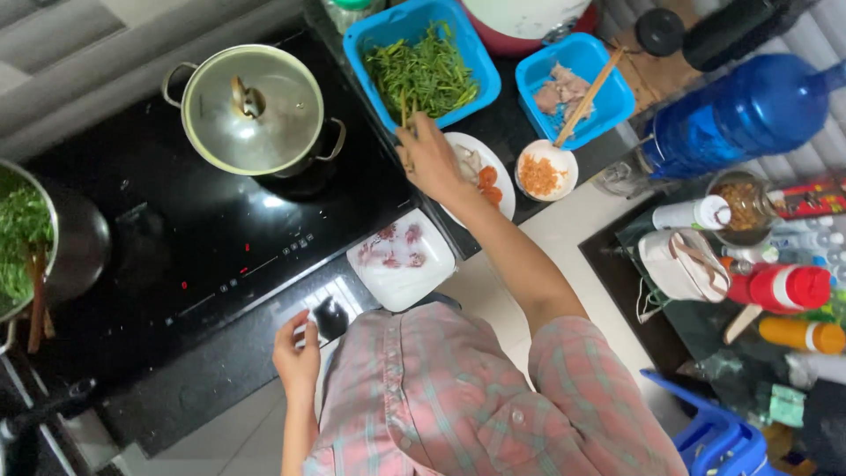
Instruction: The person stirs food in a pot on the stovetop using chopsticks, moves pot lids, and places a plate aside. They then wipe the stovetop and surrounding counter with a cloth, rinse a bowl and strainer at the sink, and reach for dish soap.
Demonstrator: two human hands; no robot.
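The right hand (pixel 429 160) is stretched out over the counter, fingers closed around a pair of chopsticks (pixel 406 123) whose tips poke into the leafy greens (pixel 423 75) in the big blue basket (pixel 361 40). Just under that wrist sits a white round plate (pixel 504 189) with carrot slices, and beside it a small bowl (pixel 545 173) of something orange and minced. A smaller blue tub (pixel 612 101) holds pale meat with another pair of chopsticks laid across it. The left hand (pixel 297 357) rests at the near edge of the black cooktop (pixel 176 238), fingers curled loosely (whether it grips anything I cannot tell), next to a small dark object (pixel 331 317). A lidded steel pot (pixel 253 110) stands on the hob.
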